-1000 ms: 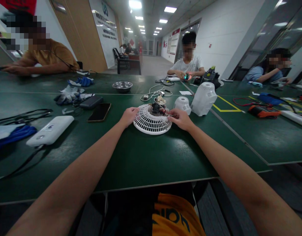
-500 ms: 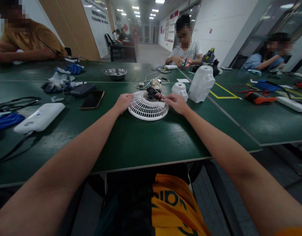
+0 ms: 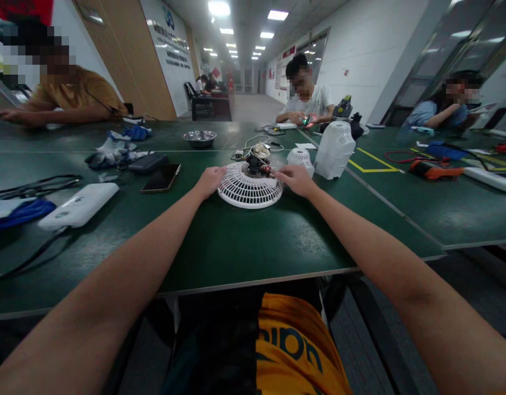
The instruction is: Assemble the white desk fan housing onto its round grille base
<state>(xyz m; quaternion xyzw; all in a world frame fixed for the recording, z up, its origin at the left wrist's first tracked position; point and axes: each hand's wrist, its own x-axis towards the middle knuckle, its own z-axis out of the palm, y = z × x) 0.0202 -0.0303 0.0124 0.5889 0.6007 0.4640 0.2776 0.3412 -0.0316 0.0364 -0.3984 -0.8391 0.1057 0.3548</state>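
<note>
A round white fan grille (image 3: pixel 251 196) lies flat on the green table in front of me. On its middle sits a dark fan motor (image 3: pixel 258 164) with wires and a pale part on top. My left hand (image 3: pixel 209 182) is closed on the grille's left rim. At the right rim my right hand (image 3: pixel 297 180) pinches the grille's edge, its fingertips close to the motor's reddish wires; the exact contact there is too small to make out. Just behind that hand stand a small white vented cover (image 3: pixel 300 159) and a taller white housing (image 3: pixel 335 151).
Behind the grille are a white cable (image 3: pixel 247 144) and a metal bowl (image 3: pixel 199 138). To the left lie a phone (image 3: pixel 161 178), a dark case (image 3: pixel 148 163) and a white power bank (image 3: pixel 80 206). An orange-black tool (image 3: pixel 436 170) lies right. Several people sit around.
The view has tilted up slightly, so everything appears lower in the picture. Both hands keep their places on the grille.
</note>
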